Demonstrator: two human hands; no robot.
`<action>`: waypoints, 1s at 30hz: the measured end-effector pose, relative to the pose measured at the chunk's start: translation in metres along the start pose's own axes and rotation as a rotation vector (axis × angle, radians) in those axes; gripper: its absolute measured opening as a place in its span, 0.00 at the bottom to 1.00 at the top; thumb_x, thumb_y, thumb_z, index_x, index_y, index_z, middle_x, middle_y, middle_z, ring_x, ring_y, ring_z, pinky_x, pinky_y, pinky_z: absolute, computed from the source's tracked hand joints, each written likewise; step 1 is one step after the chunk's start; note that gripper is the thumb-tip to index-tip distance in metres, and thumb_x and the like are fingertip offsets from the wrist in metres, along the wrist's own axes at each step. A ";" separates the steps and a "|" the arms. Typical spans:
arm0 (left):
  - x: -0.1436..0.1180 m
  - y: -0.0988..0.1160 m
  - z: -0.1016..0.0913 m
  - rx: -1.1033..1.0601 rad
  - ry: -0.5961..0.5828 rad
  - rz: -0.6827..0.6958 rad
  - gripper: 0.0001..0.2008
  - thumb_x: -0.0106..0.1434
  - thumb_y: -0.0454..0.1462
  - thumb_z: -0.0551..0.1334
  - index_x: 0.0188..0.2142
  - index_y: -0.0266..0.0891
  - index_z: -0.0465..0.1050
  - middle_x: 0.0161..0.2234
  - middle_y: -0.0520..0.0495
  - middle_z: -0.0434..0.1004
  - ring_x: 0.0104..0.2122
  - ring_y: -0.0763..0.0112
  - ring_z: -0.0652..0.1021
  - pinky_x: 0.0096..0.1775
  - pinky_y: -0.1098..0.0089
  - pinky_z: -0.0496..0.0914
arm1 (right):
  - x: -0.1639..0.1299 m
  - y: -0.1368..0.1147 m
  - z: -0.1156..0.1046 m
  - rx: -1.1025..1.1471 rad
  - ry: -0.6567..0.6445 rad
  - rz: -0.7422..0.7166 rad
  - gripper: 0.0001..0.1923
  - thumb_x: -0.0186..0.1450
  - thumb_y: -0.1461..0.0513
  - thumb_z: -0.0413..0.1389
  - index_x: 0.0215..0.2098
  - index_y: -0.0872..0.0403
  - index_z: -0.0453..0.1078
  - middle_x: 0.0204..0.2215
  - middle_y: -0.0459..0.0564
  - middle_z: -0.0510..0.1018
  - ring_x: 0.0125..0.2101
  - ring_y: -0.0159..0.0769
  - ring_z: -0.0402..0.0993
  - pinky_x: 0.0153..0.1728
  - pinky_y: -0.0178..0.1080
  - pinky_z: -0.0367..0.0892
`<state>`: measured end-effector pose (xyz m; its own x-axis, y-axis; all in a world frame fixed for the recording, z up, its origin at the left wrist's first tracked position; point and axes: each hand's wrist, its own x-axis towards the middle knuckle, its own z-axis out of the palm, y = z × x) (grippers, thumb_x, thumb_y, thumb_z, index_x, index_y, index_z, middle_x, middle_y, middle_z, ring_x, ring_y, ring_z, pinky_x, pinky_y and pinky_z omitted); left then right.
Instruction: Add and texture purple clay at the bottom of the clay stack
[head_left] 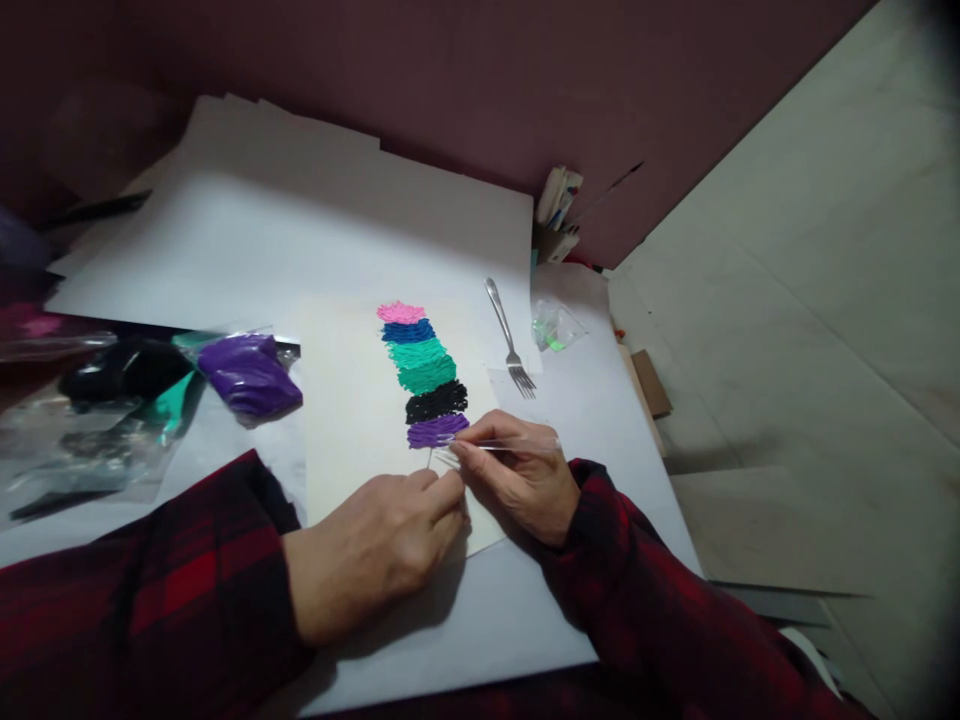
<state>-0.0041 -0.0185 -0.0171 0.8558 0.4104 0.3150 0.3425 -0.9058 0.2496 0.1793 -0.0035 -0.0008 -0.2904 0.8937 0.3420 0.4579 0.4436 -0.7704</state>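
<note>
My right hand (529, 485) is closed in a pinch on a thin clear stick (517, 444), whose tip lies beside the purple strip (437, 432). Close by, my left hand (379, 530) is closed, and a thin shaft (430, 458) stands out from its fingertips; its kind is unclear. Both hands rest over a cream sheet (341, 400). On that sheet runs a column of textured, clay-like bands: pink (401, 313), blue (409, 331), light and darker green (426, 374), black (436, 402), and purple nearest my hands.
A fork (510, 340) lies right of the sheet, near a small clear bag (556, 325) with green bits. Purple (250, 375) and black (124, 370) wrapped lumps sit at left. Large white sheets (322, 190) lie behind. The table edge (660, 450) is at right.
</note>
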 end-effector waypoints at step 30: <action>0.003 0.001 -0.004 -0.022 -0.042 -0.007 0.09 0.65 0.25 0.53 0.30 0.32 0.69 0.31 0.44 0.68 0.27 0.67 0.68 0.26 0.67 0.68 | -0.002 0.002 -0.004 -0.041 0.042 0.137 0.09 0.64 0.63 0.55 0.25 0.56 0.67 0.20 0.42 0.69 0.19 0.25 0.62 0.20 0.31 0.58</action>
<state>-0.0026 -0.0179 -0.0119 0.8693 0.4110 0.2746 0.3398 -0.9003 0.2719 0.1840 -0.0037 -0.0007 -0.1878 0.9476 0.2585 0.5250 0.3193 -0.7889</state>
